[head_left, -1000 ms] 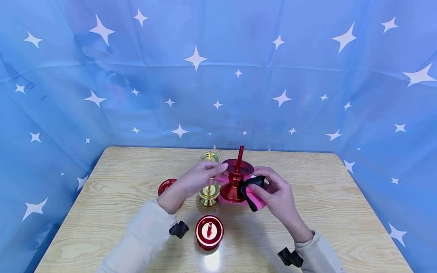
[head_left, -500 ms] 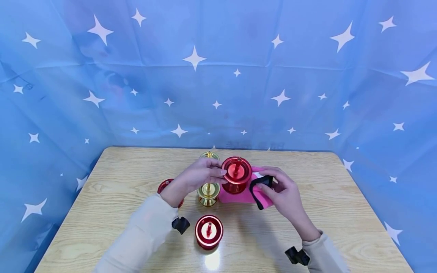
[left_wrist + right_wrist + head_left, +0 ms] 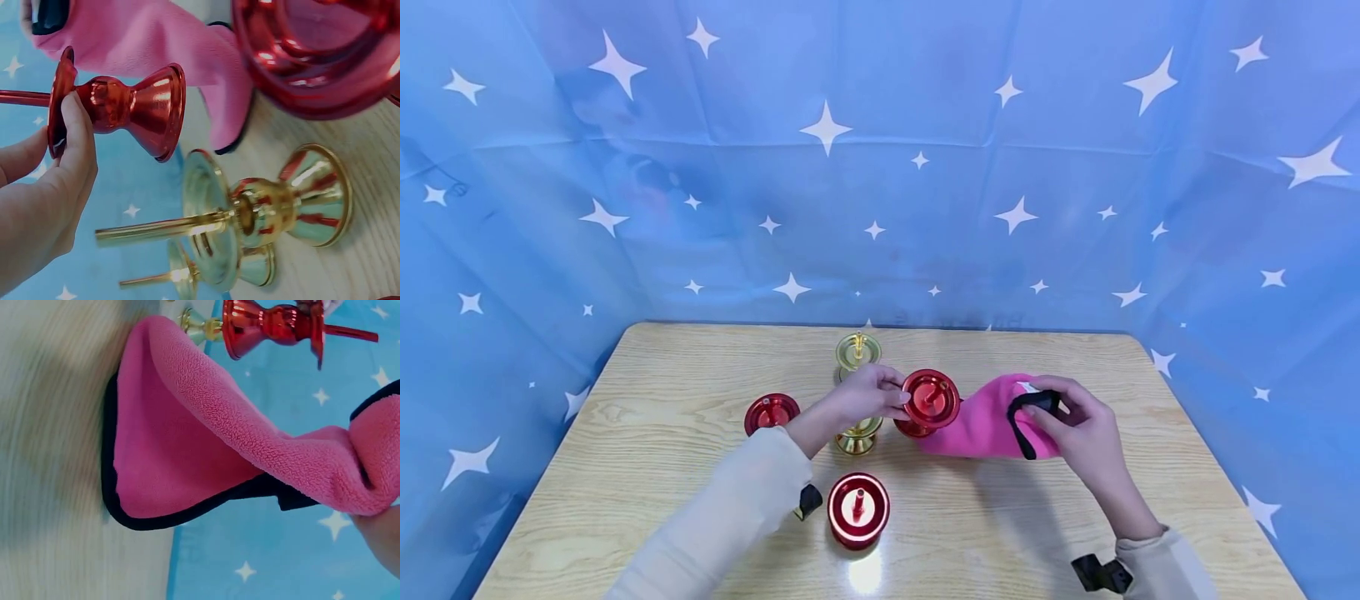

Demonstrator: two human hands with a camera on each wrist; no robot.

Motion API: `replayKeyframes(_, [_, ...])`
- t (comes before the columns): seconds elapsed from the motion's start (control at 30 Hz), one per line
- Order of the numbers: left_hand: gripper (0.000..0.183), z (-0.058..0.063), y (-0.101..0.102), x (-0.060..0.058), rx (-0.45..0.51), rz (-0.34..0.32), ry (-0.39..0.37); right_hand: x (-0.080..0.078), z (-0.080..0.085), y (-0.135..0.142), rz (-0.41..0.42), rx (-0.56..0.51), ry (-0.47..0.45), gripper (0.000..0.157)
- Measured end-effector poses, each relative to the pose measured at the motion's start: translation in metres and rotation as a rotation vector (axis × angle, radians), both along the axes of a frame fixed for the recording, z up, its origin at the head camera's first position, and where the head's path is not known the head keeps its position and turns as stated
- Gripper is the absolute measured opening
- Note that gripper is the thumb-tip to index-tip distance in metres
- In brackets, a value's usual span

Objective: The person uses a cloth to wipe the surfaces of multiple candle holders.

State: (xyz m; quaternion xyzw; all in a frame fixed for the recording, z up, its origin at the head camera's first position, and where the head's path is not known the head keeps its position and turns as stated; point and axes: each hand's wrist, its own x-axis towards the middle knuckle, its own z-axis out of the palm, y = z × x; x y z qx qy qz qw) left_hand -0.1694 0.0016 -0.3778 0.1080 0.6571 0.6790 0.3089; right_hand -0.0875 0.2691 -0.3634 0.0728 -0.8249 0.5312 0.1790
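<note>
A shiny red candlestick point(image 3: 931, 400) is held by its dish rim between the thumb and fingers of my left hand point(image 3: 871, 393). In the left wrist view this red candlestick point(image 3: 109, 103) is off the table, its spike and flared base both visible. To its right, my right hand point(image 3: 1086, 427) pinches a pink cloth point(image 3: 983, 423) with black edging. The cloth point(image 3: 187, 419) hangs down in folds in the right wrist view, apart from the red candlestick point(image 3: 269, 325) there. Of the right hand only a small part shows in that view.
Two gold candlesticks stand in a row by the left hand: a rear one point(image 3: 858, 352) and a front one point(image 3: 856, 442), partly covered by the hand. One red candlestick point(image 3: 859, 512) stands nearer; another point(image 3: 771, 410) is left, partly behind the sleeve. A starry blue curtain point(image 3: 880, 167) backs the wooden table point(image 3: 692, 367).
My right hand has moved right with the cloth, away from the candlestick, and the cloth has stretched out. The left hand has tilted the candlestick and brought it slightly lower and right.
</note>
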Motion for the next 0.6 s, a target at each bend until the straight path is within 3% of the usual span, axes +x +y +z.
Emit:
replayKeyframes(0.37, [0.018,-0.019,0.02,0.003,-0.087,-0.015,0.024,0.005,0.001,0.027,-0.182,0.067,-0.097,0.035])
replayKeyframes(0.6, [0.016,-0.028,0.026,0.001,-0.138,-0.034,-0.003,0.007,0.001,0.034,-0.22,0.092,-0.12,0.035])
